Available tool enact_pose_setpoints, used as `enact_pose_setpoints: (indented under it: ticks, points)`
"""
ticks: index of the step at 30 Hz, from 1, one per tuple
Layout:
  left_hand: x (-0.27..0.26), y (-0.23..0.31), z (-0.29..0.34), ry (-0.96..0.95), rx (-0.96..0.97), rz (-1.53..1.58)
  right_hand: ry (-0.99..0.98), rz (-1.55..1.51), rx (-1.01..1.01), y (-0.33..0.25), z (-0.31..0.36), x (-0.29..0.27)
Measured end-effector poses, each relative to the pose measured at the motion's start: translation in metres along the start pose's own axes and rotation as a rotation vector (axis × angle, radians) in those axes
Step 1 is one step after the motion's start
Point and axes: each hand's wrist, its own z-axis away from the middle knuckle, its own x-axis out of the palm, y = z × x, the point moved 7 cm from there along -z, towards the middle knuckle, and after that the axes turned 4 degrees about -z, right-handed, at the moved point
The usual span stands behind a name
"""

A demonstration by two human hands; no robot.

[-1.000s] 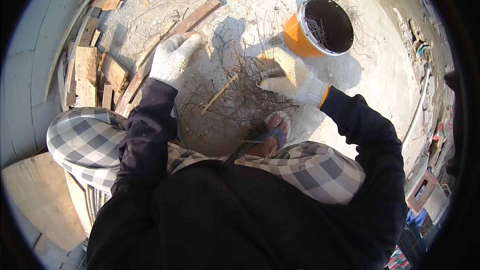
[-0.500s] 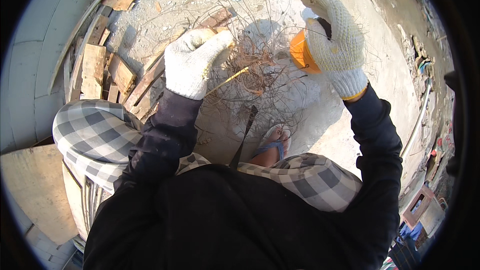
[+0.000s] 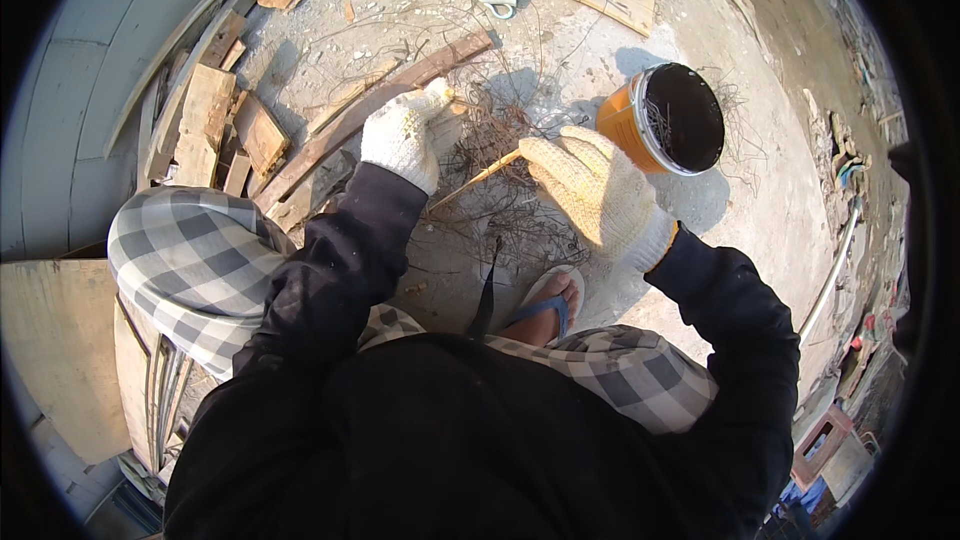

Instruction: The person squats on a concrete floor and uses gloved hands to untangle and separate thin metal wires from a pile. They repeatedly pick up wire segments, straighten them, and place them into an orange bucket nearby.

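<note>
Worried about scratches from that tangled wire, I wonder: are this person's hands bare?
No, the left hand and the right hand are both covered by pale knitted gloves.

- The place seems to be an outdoor yard or work site, under strong sunlight.
- The ground (image 3: 745, 255) is dusty, with small stones.
- Broken boards (image 3: 203, 115) lie near a grey wall (image 3: 65, 110).
- Tangled wires (image 3: 530, 218) are scattered on the ground.
</note>
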Motion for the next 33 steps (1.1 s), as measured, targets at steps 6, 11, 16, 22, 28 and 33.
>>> enact_pose_setpoints:
  ticks: [6, 11, 16, 22, 28, 33]
  points:
    - [-0.01, -0.03, 0.001, 0.153, -0.195, 0.086, 0.011, -0.109, 0.11, 0.023, 0.013, 0.008]
    - [0.001, -0.036, 0.017, 0.075, -0.121, 0.05, -0.048, -0.243, 0.623, 0.051, 0.005, -0.024]
    - [0.02, -0.039, 0.032, -0.077, -0.078, 0.049, 0.165, -0.312, 0.509, 0.038, -0.014, -0.023]
    - [0.036, -0.005, 0.027, -0.363, -0.047, -1.014, 0.224, -0.349, 0.452, 0.051, -0.004, -0.006]
    - [0.042, -0.047, 0.056, -0.733, -0.316, -1.189, 0.26, -0.588, 0.592, 0.07, 0.011, 0.006]
    - [0.042, -0.067, 0.062, -0.716, -0.201, -1.092, 0.232, -0.604, 0.894, 0.109, 0.037, 0.028]
